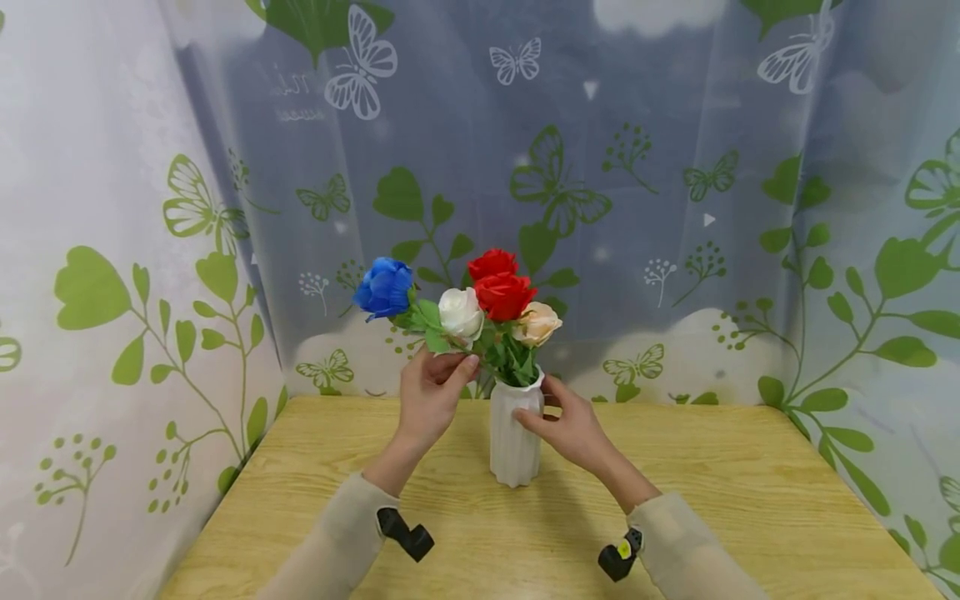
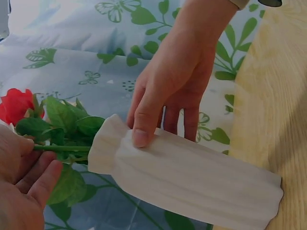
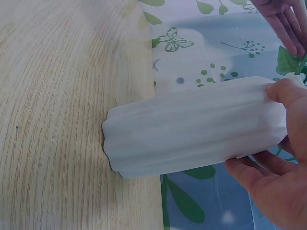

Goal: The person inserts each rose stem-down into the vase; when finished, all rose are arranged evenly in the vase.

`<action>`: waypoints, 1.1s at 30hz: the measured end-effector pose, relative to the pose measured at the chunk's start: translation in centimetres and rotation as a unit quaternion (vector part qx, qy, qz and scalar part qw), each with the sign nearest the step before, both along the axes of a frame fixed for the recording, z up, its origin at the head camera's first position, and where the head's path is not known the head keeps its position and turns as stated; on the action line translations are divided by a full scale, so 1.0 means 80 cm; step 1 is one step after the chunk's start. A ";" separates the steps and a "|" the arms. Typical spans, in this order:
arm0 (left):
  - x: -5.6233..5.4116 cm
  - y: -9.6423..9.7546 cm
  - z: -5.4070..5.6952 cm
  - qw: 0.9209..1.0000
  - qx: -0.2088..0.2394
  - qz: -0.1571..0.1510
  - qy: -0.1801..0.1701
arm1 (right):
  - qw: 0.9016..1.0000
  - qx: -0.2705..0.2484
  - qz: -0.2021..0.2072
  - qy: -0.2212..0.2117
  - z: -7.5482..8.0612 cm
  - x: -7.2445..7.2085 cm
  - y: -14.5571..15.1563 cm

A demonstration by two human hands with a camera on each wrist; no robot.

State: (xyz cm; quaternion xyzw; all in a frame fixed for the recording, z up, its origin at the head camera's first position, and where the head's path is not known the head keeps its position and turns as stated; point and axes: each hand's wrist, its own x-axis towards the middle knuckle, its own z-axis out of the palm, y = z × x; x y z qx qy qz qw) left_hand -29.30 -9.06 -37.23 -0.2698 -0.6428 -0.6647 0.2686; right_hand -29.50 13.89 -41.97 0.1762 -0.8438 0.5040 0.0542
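Note:
A ribbed white vase (image 1: 513,446) stands upright on the wooden table. My right hand (image 1: 568,423) grips it just below the rim, thumb on the near side and fingers round the far side. To the left of the mouth, my left hand (image 1: 432,393) pinches a green flower stem (image 2: 64,148) between thumb and fingers; which bloom it carries is hard to tell. Above the hands are a blue flower (image 1: 384,288), a white rose (image 1: 461,315), red roses (image 1: 504,293) and a peach rose (image 1: 537,323). Green leaves (image 1: 517,360) crowd the vase's mouth. Stem ends inside the vase are hidden.
The light wooden table (image 1: 712,500) reaches back to a patterned curtain (image 1: 637,275) with green leaves and butterflies, which also hangs at both sides. Black wrist cameras (image 1: 405,533) are strapped over the pale sleeves (image 1: 330,533).

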 end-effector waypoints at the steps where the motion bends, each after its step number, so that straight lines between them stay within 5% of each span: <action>1: -0.001 0.001 0.000 1.000 -0.005 -0.002 -0.006 | 1.000 0.000 0.001 0.001 0.000 0.000 0.000; 18: -0.005 0.030 -0.019 0.982 -0.145 0.100 -0.068 | 1.000 -0.004 0.010 0.007 0.001 0.002 0.000; 27: 0.001 0.022 -0.021 0.983 -0.126 0.096 -0.093 | 1.000 -0.003 0.010 0.012 0.000 0.000 0.001; 33: 0.008 0.017 -0.017 0.983 -0.092 0.139 -0.073 | 1.000 -0.004 0.011 0.007 -0.001 0.000 0.002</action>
